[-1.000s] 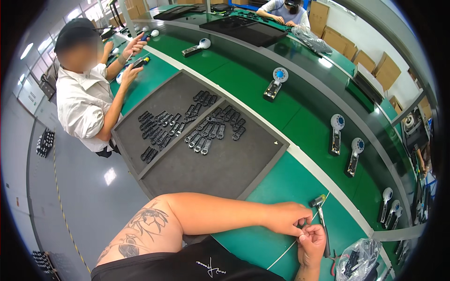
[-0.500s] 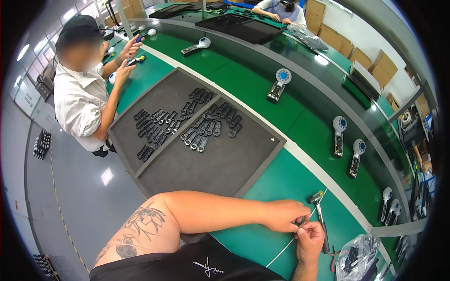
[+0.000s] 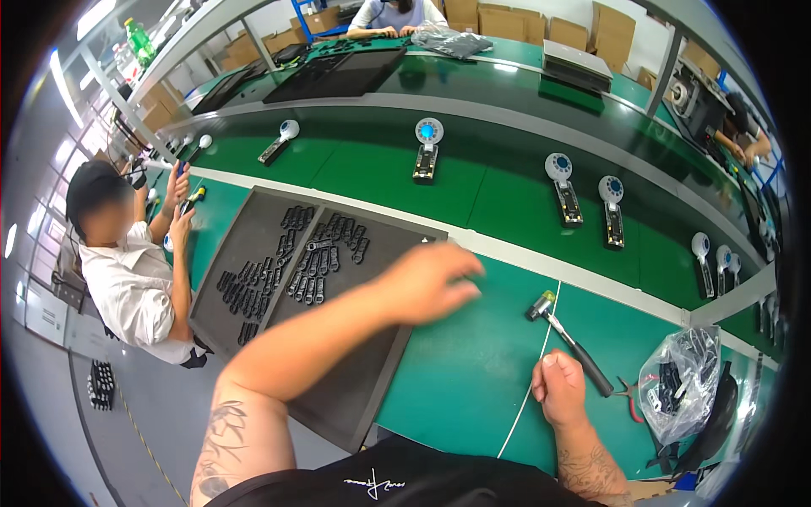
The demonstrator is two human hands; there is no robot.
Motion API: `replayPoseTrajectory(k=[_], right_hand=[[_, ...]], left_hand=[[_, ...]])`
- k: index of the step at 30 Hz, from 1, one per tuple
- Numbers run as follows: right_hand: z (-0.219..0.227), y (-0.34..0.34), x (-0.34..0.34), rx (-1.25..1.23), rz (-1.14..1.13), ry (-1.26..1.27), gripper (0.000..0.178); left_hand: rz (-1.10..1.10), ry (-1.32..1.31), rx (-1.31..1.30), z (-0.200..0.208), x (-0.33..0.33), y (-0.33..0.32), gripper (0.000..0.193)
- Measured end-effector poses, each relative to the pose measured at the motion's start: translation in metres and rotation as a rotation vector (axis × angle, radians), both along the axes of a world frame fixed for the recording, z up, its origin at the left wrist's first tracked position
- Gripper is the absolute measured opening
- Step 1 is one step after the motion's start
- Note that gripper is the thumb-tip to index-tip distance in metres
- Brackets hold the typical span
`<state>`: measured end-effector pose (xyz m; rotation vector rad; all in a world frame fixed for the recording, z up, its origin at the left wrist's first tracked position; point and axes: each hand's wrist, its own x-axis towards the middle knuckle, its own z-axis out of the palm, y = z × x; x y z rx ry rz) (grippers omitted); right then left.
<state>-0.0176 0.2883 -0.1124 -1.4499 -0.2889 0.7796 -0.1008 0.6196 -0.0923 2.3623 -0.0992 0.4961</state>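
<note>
My left hand (image 3: 435, 283) is raised over the right edge of a dark grey divided tray (image 3: 345, 397). Its fingers are apart, slightly blurred, with nothing visible in them. Many small black plastic casings (image 3: 314, 262) lie in the tray's far part. My right hand (image 3: 559, 389) is closed over the green table; what it holds, if anything, is hidden. Just beyond it lies a small hammer (image 3: 579, 348) with a black handle and a yellow-green end on its head. A thin white cord (image 3: 517, 422) runs across the table beside my right hand.
Several devices with round white heads and dark handles, one with a blue centre (image 3: 427, 139), lie along the green belt (image 3: 363, 160). At right are red-handled pliers (image 3: 633, 400) and a clear plastic bag (image 3: 684, 380) with black parts. A co-worker (image 3: 135, 270) stands at left.
My left hand has parted from my right and swung left and outward toward the tray, its fingers opening. The right hand stays closed near the hammer. The head view has turned.
</note>
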Motion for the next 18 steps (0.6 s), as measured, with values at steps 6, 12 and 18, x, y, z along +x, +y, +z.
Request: replayPoseTrajectory(k=[6,12,18], right_hand=[[-0.013,0.019,-0.010,-0.142,0.126,-0.365,0.023],[-0.021,0.030,-0.028,-0.216,0.198,-0.825,0.026],[-0.019,0.043,-0.048,-0.253,0.262,-1.006,0.022]], left_hand=[[0.705,0.180,0.222,-0.052,-0.031,0.216,0.022],[1.188,0.409,0.500,-0.081,-0.082,0.360,0.039],[1.292,0.339,0.649,-0.132,-0.113,0.436,0.056]])
